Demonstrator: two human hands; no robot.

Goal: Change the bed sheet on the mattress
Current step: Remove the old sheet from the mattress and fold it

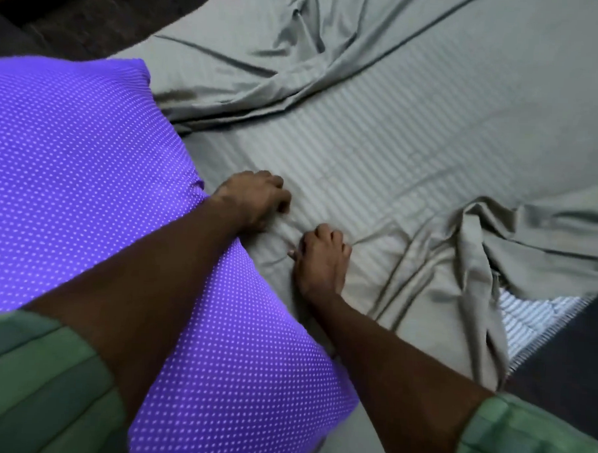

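Observation:
A grey striped bed sheet lies rumpled over the mattress, whose white striped side shows at the lower right where the sheet is pulled back. My left hand has its fingers curled into the sheet beside a purple dotted pillow. My right hand grips a bunched fold of the sheet a little nearer to me. Creases radiate from both hands. My left forearm lies across the pillow.
The purple pillow fills the left half of the view on top of the sheet. Dark floor shows past the mattress edge at the right, and a dark surface lies at the upper left. Thick folds of sheet pile at the top and right.

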